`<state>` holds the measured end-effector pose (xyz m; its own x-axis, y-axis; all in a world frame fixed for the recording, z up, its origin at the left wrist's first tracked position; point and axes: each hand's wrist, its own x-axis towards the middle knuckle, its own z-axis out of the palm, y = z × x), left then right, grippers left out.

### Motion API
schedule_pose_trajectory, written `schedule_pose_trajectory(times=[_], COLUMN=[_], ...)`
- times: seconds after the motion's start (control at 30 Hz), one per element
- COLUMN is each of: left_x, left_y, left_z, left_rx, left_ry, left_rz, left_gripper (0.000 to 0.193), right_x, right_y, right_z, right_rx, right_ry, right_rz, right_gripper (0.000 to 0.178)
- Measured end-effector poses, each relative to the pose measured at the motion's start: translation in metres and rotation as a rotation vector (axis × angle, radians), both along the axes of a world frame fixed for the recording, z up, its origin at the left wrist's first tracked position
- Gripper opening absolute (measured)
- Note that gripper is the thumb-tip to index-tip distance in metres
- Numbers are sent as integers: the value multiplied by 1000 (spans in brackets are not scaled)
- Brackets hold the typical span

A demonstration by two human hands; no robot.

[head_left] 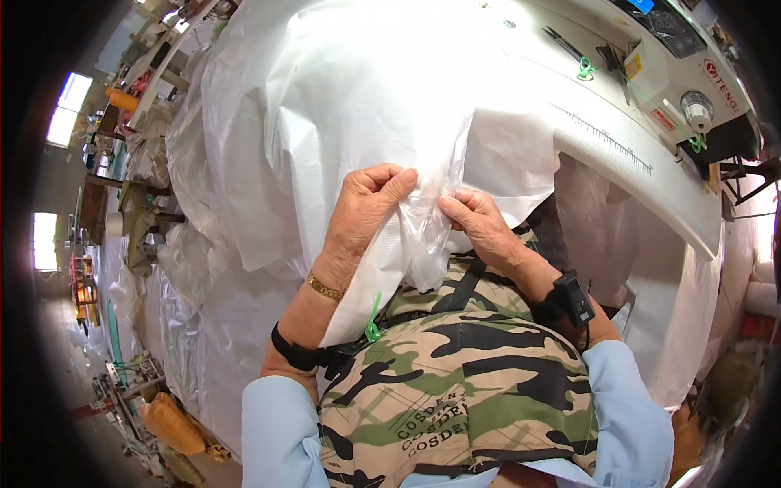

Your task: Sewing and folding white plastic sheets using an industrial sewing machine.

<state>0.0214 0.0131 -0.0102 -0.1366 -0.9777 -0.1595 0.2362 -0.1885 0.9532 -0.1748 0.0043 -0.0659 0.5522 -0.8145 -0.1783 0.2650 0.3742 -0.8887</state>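
Note:
Both hands are closed on a large white plastic sheet (342,106) that drapes from the table down over my lap. My left hand (370,203) pinches its edge between thumb and bent fingers. Just to the right, my right hand (480,220) pinches a gathered, clear plastic fold (429,244) of it. The two hands are a short way apart, with the crumpled film bunched between and below them. Part of the sheet's woven-looking edge hangs along my left forearm.
A sewing machine (691,73) with a dial stands at the upper right on a white table (602,122) marked with a ruler scale. Snips (565,45) with a green tie lie beside it. More plastic sheeting (203,244) is heaped at left. Further left are shelves and an orange bundle (172,424).

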Motion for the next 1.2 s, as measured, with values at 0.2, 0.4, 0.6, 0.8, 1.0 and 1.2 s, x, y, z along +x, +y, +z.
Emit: schedule_pose_trajectory(times=[0.2, 0.4, 0.6, 0.8, 1.0, 1.2], left_x=[-2, -4, 26, 64, 59, 19], left_y=[1, 2, -9, -26, -34, -31], left_z=[-2, 7, 21, 40, 87, 89], left_rx=[74, -8, -120, -179, -298, -460], left_ry=[155, 14, -188, -364, -720, -733], left_rz=[18, 16, 30, 2, -139, -314], left_gripper=[17, 15, 12, 11, 12, 18], right_x=[0, 17, -27, -93, -79, -32], right_y=[-10, -19, 18, 33, 47, 36], right_z=[-13, 11, 13, -2, 67, 120], right_rx=[15, -1186, -1077, -1066, -1452, -1619], right_ry=[290, 1145, 1336, 1549, 833, 463], right_rz=[65, 13, 260, 41, -187, 172], right_gripper=[31, 25, 22, 14, 12, 17])
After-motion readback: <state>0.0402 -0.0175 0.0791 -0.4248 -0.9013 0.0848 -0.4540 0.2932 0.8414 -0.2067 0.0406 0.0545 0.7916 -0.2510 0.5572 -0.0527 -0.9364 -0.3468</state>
